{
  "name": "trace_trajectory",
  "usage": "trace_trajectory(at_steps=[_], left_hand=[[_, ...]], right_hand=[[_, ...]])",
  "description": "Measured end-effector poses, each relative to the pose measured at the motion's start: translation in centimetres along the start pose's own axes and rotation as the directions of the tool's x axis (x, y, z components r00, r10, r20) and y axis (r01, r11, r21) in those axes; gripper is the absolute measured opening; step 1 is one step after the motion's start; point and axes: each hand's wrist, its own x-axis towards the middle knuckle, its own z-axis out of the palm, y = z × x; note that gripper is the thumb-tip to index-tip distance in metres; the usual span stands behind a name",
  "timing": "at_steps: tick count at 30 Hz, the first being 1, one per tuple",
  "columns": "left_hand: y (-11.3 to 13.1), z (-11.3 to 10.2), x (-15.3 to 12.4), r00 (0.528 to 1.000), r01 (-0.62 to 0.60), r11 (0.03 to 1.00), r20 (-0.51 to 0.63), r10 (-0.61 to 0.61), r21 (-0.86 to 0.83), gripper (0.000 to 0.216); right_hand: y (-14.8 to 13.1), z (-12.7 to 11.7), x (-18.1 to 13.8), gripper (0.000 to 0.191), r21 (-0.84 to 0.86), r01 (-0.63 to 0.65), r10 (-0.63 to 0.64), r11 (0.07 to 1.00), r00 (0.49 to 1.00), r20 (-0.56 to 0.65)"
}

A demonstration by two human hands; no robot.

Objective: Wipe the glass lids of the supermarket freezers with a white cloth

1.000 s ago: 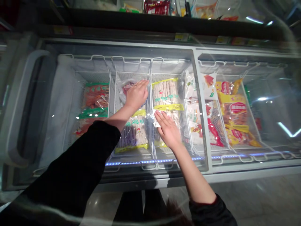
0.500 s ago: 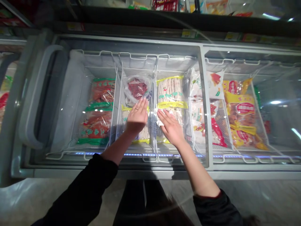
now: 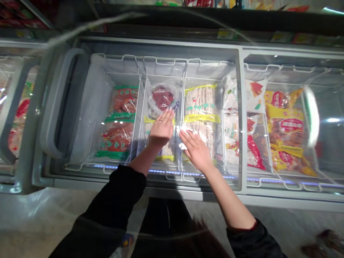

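Note:
My left hand (image 3: 161,129) lies flat on the clear glass lid (image 3: 161,168) of a chest freezer, fingers stretched out, a ring on one of them. To its right, my right hand (image 3: 197,148) presses a crumpled white tissue (image 3: 182,146) against the same glass; the tissue peeks out past the fingertips and beside the thumb side. Under the glass, below my left hand, are a bag of dark red meat (image 3: 162,97) and a yellow-edged pack (image 3: 168,157). Packs of pale sticks (image 3: 200,98) lie beneath my right hand.
Green-edged red packs (image 3: 116,134) fill a wire basket at left, beside the lid's grey handle (image 3: 49,107). White bags (image 3: 231,125) and yellow packs (image 3: 286,125) lie to the right, past the frame bar (image 3: 242,107). A shelf edge (image 3: 188,21) runs behind the freezer.
The view has shifted, so the freezer sits farther right in the picture. Both hands keep nearly the same places on the glass, the tissue still under my right hand.

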Motion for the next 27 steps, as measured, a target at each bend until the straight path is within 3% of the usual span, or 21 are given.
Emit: trace_trajectory(at_steps=[4, 8, 12, 17, 21, 25, 27], left_hand=[[0.0, 0.0, -0.1, 1.0, 0.004, 1.0, -0.008, -0.004, 0.01, 0.065], [0.0, -0.1, 0.0, 1.0, 0.01, 1.0, 0.003, -0.01, -0.004, 0.064], [-0.1, -0.1, 0.1, 1.0, 0.015, 1.0, 0.026, -0.015, -0.018, 0.063], [-0.1, 0.0, 0.1, 1.0, 0.008, 1.0, 0.014, -0.007, -0.023, 0.061], [-0.1, 0.0, 0.0, 1.0, 0.009, 0.999, 0.015, -0.008, -0.037, 0.061], [0.0, -0.3, 0.2, 0.999, 0.021, 0.998, 0.036, -0.019, -0.061, 0.065], [0.0, -0.3, 0.2, 0.999, 0.027, 0.998, 0.045, -0.024, -0.063, 0.066]], right_hand=[[0.7, -0.1, -1.6, 0.075, 0.003, -0.089, 0.089, 0.996, 0.995, -0.048], [-0.9, 0.8, 0.7, 0.071, 0.017, -0.217, 0.218, 0.976, 0.968, -0.123], [-2.7, 1.6, 1.5, 0.072, 0.036, -0.135, 0.138, 0.99, 0.987, -0.086], [-2.0, 1.2, -2.5, 0.075, 0.028, -0.004, 0.003, 1.0, 1.0, 0.021], [-1.3, 1.0, -3.5, 0.076, 0.013, -0.088, 0.088, 0.996, 0.996, -0.006], [-2.9, 1.7, -1.1, 0.074, 0.019, -0.228, 0.229, 0.973, 0.97, -0.077], [-4.1, 2.1, -0.3, 0.074, 0.021, -0.216, 0.217, 0.976, 0.974, -0.07]])
